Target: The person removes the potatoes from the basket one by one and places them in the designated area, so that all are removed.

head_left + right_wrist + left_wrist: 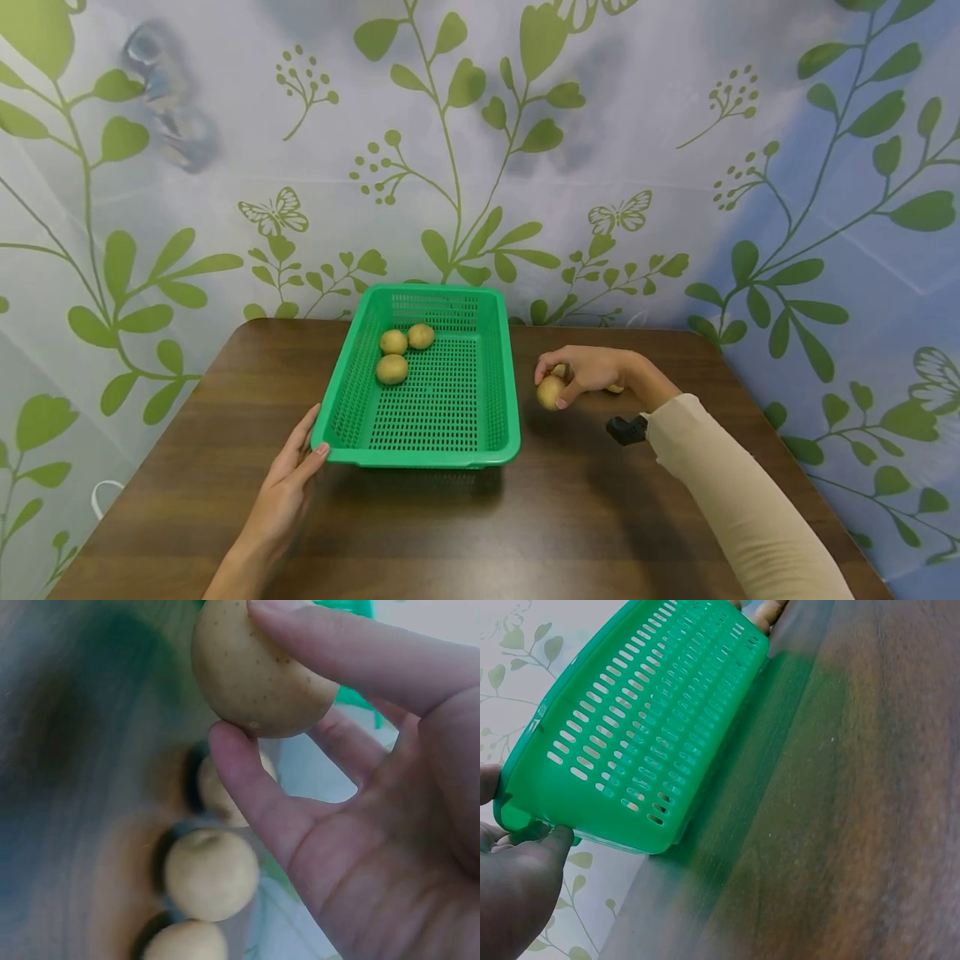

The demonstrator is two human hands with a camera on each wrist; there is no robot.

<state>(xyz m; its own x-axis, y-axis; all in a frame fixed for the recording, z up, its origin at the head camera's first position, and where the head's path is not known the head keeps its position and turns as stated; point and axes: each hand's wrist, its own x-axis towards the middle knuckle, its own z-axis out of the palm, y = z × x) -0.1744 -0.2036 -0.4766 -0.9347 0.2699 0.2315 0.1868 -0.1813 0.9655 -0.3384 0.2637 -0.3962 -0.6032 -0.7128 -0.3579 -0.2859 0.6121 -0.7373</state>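
Observation:
A green slotted plastic basket [420,458] stands on the table with three potatoes [392,369] grouped at its left side. At the basket's near left corner, my left hand [281,492] pinches the rim, thumb on one side and fingers on the other, as the left wrist view also shows. My right hand [596,367] is to the right of the basket and holds a potato [259,671] between thumb and fingertips, raised off the table. Several more potatoes [212,874] lie in a row below that hand; in the head view it mostly hides them.
The brown wooden table [555,525] runs up to a wall covering [637,67] printed with green leaves and butterflies. A black device [626,430] is attached at my right wrist, by the beige sleeve [750,492]. At the left table edge shows a white loop [97,500].

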